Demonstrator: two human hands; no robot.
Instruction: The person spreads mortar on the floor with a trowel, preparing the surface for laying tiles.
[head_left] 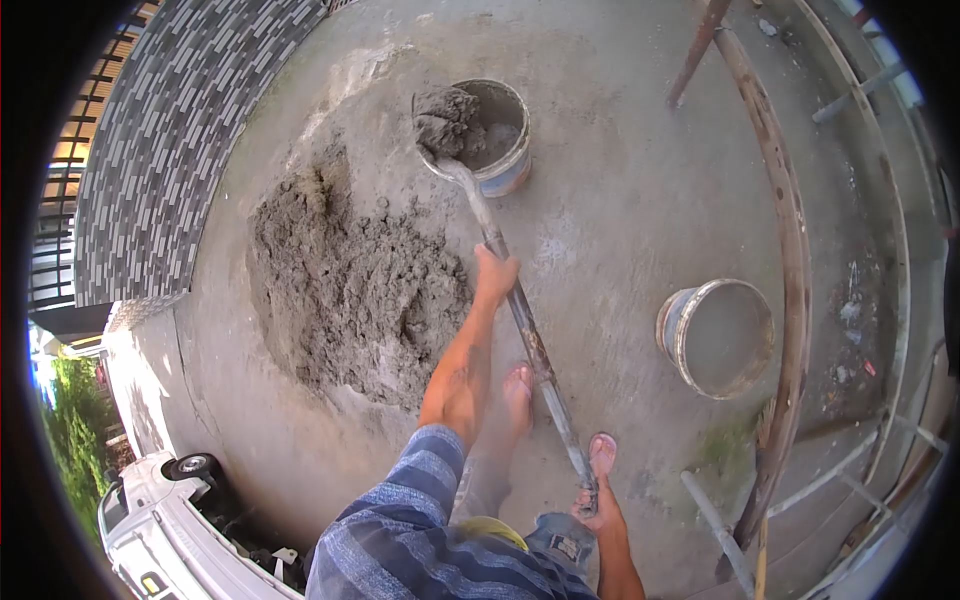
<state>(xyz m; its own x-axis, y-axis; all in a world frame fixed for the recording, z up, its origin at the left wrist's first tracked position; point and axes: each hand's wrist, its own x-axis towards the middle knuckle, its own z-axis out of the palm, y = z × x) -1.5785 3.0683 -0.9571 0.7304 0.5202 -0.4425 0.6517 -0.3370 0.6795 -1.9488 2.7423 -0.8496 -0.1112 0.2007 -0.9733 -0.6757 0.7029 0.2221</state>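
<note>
A long-handled shovel (527, 325) slants across the middle of the view. Its blade carries a lump of wet grey mortar (445, 118) over the left side of a bucket (519, 165); some grey material lies inside the bucket. My left hand (496, 275) is wrapped round the upper part of the handle, below the blade. My right hand (600, 510) grips the handle's rear end, close to my right foot. Left of the shovel, a broad heap of mortar (360, 290) spreads over the concrete floor.
A second bucket (672, 325) stands at the right. Wooden beams and metal poles (790, 230) run along the right edge. A tiled wall (170, 150) rises at the upper left, and a white vehicle (170, 545) is at the lower left. My feet are in sandals.
</note>
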